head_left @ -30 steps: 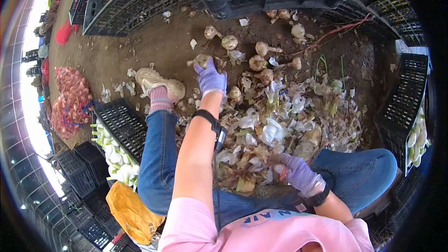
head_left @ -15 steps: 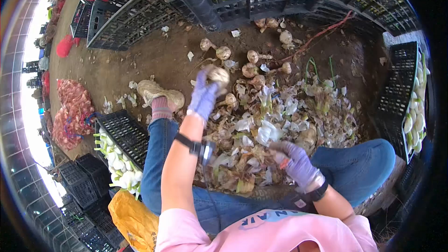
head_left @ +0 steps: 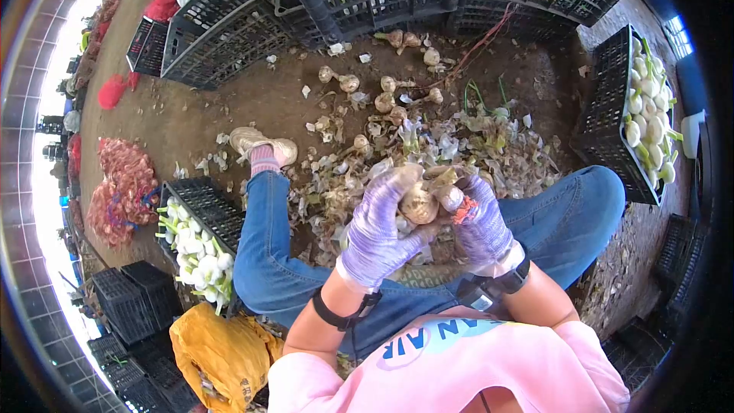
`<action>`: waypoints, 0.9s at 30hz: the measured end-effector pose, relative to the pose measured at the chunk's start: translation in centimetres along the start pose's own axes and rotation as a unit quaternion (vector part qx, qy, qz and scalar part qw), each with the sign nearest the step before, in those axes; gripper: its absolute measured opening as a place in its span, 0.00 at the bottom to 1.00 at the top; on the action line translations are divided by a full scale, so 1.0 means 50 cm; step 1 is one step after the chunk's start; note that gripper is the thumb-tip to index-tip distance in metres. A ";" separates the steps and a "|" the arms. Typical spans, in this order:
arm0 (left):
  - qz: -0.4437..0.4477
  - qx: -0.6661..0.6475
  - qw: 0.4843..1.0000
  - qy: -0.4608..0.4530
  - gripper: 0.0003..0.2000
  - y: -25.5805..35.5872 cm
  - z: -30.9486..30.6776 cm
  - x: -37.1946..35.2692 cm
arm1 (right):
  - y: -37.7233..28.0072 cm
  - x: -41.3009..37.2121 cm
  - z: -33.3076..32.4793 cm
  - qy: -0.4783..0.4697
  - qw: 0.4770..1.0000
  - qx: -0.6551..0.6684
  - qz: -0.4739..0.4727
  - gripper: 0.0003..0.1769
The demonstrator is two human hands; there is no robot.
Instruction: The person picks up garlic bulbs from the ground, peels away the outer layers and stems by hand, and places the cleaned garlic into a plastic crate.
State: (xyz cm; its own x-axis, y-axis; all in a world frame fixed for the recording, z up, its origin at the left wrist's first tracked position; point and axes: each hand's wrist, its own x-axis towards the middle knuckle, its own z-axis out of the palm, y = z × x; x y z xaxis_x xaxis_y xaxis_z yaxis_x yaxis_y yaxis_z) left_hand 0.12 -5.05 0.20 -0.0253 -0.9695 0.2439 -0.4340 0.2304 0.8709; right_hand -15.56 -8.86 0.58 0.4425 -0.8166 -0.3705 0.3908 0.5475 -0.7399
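Note:
An onion-like bulb (head_left: 420,206) in brown papery skin is held in front of my lap. My left hand (head_left: 380,229), in a purple-grey glove, is closed around its left side. On the other side my right hand (head_left: 487,231), gloved alike, is closed against the bulb's neck end. Something small and orange-red (head_left: 465,211) shows at its thumb; its kind cannot be made out. Beneath both hands spreads a heap of peeled skins (head_left: 336,172). Past it, several unpeeled bulbs (head_left: 384,102) with stem ends lie on the dirt floor.
Black crates (head_left: 375,0) line the far side. One crate (head_left: 612,95) of peeled white bulbs stands right, another (head_left: 206,210) left beside my leg. A yellow sack (head_left: 218,356) lies front left, a red mesh bag (head_left: 122,191) farther left.
My left hand has come back from the bulbs on the floor to my lap with a bulb in it. My right hand has moved up to meet it. The view has shifted.

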 end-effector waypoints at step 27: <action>-0.290 -0.378 0.877 0.064 0.22 0.013 0.055 -0.061 | -0.023 -0.058 -0.058 -0.161 0.987 -0.019 0.012 0.28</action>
State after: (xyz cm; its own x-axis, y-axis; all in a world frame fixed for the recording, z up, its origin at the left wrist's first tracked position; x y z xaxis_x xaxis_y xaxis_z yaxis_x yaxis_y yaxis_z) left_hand -2.57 -2.19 -1.16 0.1252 -0.9359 -0.3294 0.3808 -0.2612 0.8870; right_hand -19.65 -7.66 0.89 0.6876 -0.6992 -0.1956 0.3483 0.5540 -0.7562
